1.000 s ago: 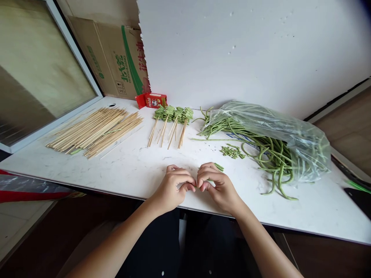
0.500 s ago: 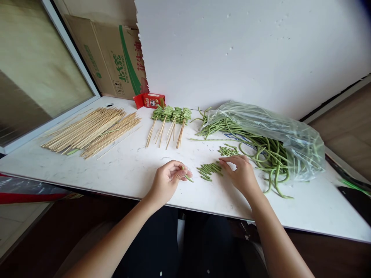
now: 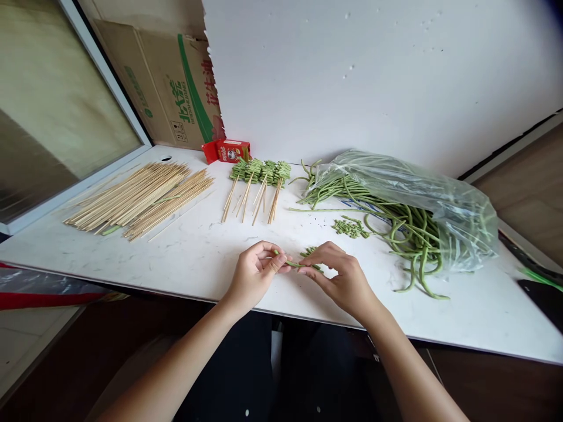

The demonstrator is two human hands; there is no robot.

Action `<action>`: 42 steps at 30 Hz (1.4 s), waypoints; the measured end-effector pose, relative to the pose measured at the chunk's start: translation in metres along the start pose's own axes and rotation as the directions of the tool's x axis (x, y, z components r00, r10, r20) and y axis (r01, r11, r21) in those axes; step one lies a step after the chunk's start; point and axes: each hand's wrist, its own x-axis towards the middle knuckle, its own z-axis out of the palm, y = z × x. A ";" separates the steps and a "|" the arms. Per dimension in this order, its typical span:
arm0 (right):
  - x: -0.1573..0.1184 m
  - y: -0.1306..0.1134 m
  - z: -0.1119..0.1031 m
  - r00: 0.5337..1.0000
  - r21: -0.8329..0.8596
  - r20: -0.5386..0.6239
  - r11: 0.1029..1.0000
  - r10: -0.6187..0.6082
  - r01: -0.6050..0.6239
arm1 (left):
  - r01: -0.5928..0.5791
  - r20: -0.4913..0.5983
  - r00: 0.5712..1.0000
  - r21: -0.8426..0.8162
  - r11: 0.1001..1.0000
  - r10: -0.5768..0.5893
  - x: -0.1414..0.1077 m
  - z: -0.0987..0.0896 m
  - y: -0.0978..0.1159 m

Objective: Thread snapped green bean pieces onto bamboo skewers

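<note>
My left hand (image 3: 251, 274) is closed in a pinch around a short piece of green bean (image 3: 294, 264) near the table's front edge. At the bean's right end, the thumb and fingertips of my right hand (image 3: 345, 280) are pressed together on it. Partly hidden behind my right fingers lies a row of cut bean pieces (image 3: 309, 251). Just beyond is a small heap of short bean bits (image 3: 350, 227). Farther back, several bundles of skewered beans (image 3: 260, 170) rest with their sticks pointing towards me.
Bamboo skewers (image 3: 132, 196) are piled on the left of the white table (image 3: 193, 258). Long beans (image 3: 409, 225) spill from a clear plastic bag (image 3: 466, 205) on the right. A red box (image 3: 233, 151) and a cardboard carton (image 3: 162, 88) stand at the back.
My right hand has moved left from the row of cut pieces to the bean in my left hand and now pinches its end. My left hand has stayed nearly still.
</note>
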 end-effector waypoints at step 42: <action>-0.003 0.063 -0.032 0.754 -0.083 -0.545 0.872 0.366 -0.483 | -0.384 0.159 0.921 0.523 0.761 0.355 -0.005 -0.004 -0.002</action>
